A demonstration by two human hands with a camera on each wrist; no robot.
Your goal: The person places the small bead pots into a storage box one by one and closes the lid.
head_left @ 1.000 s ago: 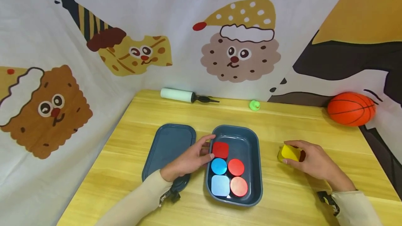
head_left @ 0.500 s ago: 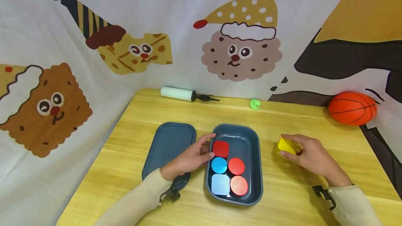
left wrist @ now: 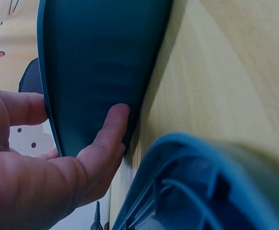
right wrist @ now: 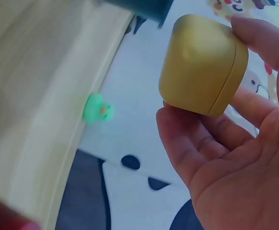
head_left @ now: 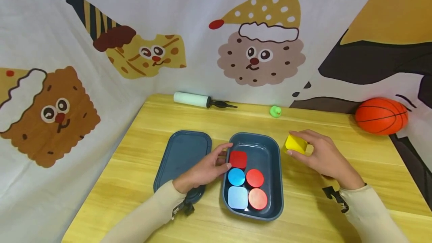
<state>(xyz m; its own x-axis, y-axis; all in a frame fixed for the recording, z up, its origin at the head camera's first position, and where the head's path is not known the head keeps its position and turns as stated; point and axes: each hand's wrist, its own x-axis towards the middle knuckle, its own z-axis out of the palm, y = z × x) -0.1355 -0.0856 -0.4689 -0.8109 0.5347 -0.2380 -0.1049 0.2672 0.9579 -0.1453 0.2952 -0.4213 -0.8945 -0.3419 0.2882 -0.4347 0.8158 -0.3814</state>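
My left hand (head_left: 206,171) holds the left wall of a dark blue rectangular box (head_left: 275,183), thumb at the rim; in the left wrist view other fingers (left wrist: 111,127) lie against its outer side. Inside the box stand a red rounded-square block (head_left: 238,159), a blue round one (head_left: 236,177), a red round one (head_left: 254,178), a pale blue square one (head_left: 237,198) and a light red round one (head_left: 258,199). Right of the box, my right hand (head_left: 320,155) pinches a yellow rounded-square block (head_left: 296,144) between thumb and fingers. A seam runs round the yellow block (right wrist: 199,67).
A dark blue lid (head_left: 185,153) lies left of the box, partly under my left forearm. Along the back edge are a white hand pump (head_left: 191,99), a green rubber duck (head_left: 275,111) and an orange toy basketball (head_left: 381,116). Something red (right wrist: 10,218) shows in the right wrist view's corner.
My right hand has lifted the yellow block and carried it left and away from me, towards the box. The left hand keeps its place on the box wall.
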